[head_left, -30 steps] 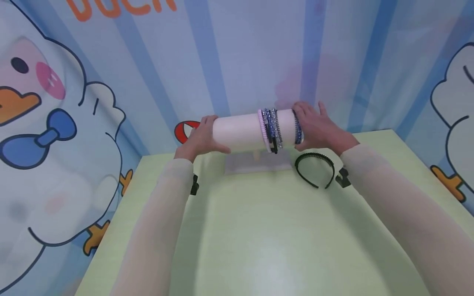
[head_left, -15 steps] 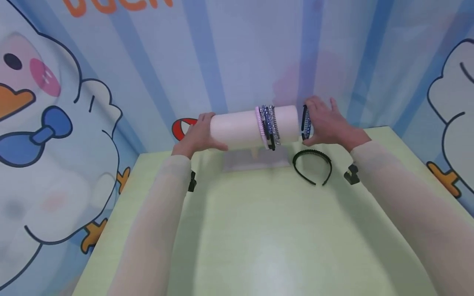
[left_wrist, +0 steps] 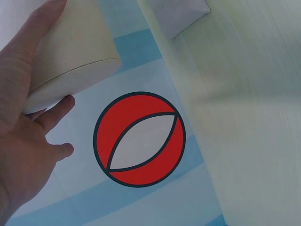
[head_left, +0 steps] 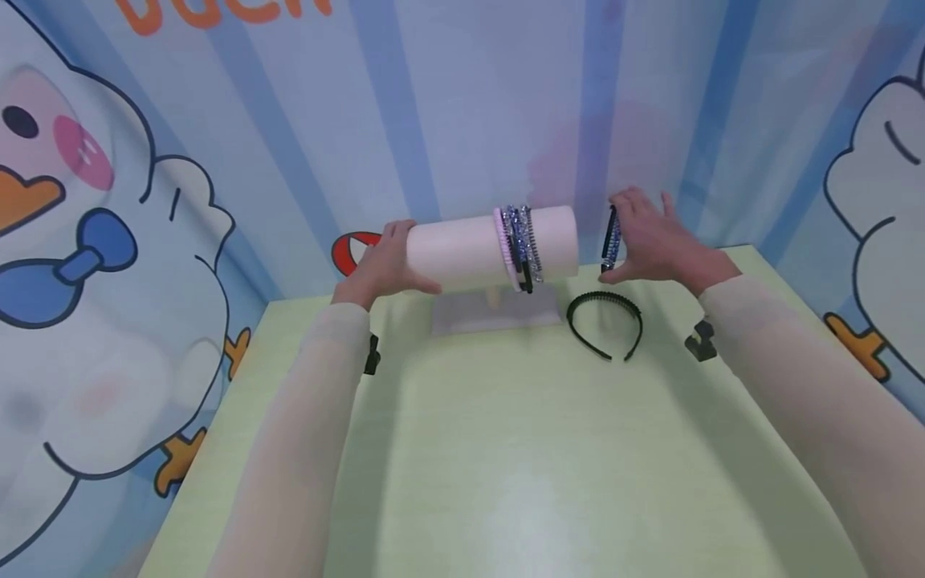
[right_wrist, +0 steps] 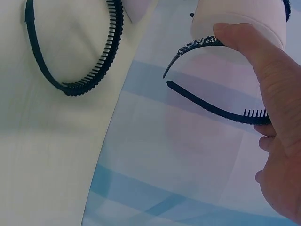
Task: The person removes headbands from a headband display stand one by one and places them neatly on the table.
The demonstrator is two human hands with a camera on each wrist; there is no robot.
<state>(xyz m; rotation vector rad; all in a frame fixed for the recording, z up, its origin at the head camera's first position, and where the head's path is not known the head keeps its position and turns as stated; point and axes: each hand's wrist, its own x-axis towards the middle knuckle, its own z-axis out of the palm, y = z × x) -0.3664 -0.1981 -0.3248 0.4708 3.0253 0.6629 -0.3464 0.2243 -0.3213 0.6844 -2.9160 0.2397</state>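
A white padded roll (head_left: 455, 245), a headband holder on a stand, lies level at the back of the table. My left hand (head_left: 379, 265) grips its left end; in the left wrist view its thumb runs along the roll's side (left_wrist: 77, 42). Several headbands (head_left: 519, 245), one pink and others black or glittery, circle the roll right of its middle. Apart from the roll's right end, my right hand (head_left: 654, 241) pinches a glittery black headband (head_left: 611, 239). The right wrist view shows that headband (right_wrist: 211, 110) with comb teeth and its tips pointing away from the hand.
A black toothed headband (head_left: 605, 297) lies on the pale green table (head_left: 491, 449), in front of my right hand. The holder's flat base (head_left: 499, 311) rests beneath the roll. A blue striped curtain (head_left: 491, 112) with cartoon ducks hangs behind and beside the table.
My right hand has drawn the glittery headband off the roll's right end and moved right with it. My left hand keeps its grip on the left end.
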